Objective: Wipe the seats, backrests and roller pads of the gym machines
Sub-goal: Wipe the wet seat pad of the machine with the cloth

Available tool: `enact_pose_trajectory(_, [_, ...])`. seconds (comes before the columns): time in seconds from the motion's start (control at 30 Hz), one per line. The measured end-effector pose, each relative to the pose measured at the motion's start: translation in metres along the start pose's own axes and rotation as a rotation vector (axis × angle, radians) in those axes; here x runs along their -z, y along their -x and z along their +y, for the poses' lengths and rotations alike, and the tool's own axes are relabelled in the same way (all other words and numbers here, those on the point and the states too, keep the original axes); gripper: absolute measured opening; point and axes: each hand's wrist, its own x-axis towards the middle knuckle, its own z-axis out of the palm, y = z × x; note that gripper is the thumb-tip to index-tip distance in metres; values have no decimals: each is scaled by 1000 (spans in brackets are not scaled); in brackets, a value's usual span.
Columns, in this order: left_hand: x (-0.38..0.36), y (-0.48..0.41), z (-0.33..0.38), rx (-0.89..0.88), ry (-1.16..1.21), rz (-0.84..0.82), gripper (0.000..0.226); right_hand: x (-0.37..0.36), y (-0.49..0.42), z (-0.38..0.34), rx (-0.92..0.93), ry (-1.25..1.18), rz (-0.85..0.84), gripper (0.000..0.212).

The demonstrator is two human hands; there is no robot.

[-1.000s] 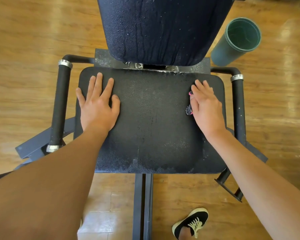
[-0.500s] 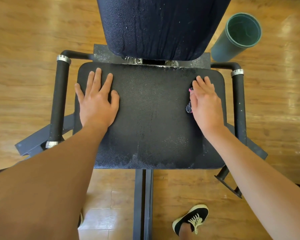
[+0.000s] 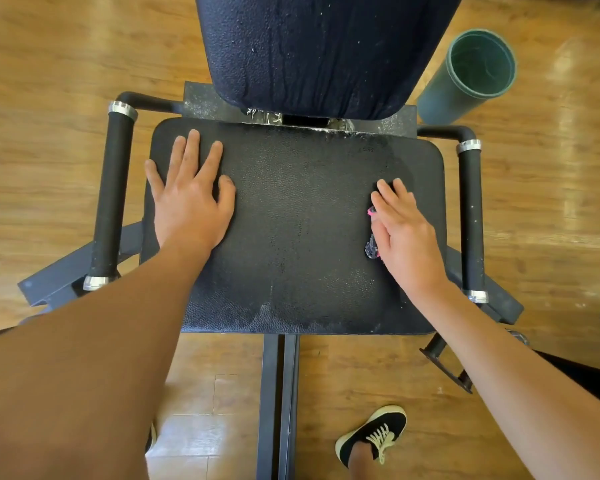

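A wooden floor point(image 3: 49, 64) of glossy, warm brown planks fills the frame. In the upper right a dark green tube point(image 3: 465, 77) stands on it, its open mouth facing the camera. Two black padded handles run up the frame, the left handle point(image 3: 113, 199) and the right handle point(image 3: 471, 220), each with a silver collar at both ends. A dark metal beam point(image 3: 279, 403) runs down the bottom centre. To its right is a black shoe point(image 3: 374, 433) with pale laces and sole.
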Motion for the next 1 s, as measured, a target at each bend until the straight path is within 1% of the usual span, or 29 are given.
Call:
enact_pose_trajectory(0.13, [0, 1, 0, 4, -8, 3, 53, -2, -17, 0, -71, -10, 24, 32])
enact_pose_trajectory(0.23, [-1, 1, 1, 1, -5, 7, 53, -3, -12, -2, -114, -36, 29, 32])
enact_pose_trajectory(0.33, [-1, 1, 0, -2, 2, 15, 54, -4, 9, -5, -113, -52, 50, 32])
enact_pose_trajectory(0.53, [0, 0, -1, -5, -12, 10, 55, -7, 52, -13, -107, -67, 26, 34])
enact_pose_trajectory(0.6, [0, 0, 0, -7, -15, 7, 55, -6, 49, -13, -121, -71, 25, 36])
enact_pose_trajectory(0.73, [-1, 1, -1, -4, -9, 11, 54, -7, 30, -6, -37, -22, 53, 32])
enact_pose_trajectory(0.8, [-1, 1, -1, -5, -10, 16, 54, -7, 23, -4, -46, -36, 62, 32])
enact_pose_trajectory(0.9, [-1, 1, -1, -10, -11, 16, 54, -8, 30, -4, -78, -57, 75, 33])
enact_pose_trajectory(1.0, [-1, 0, 0, -7, -10, 15, 54, -7, 52, -9, -64, -96, 96, 31])
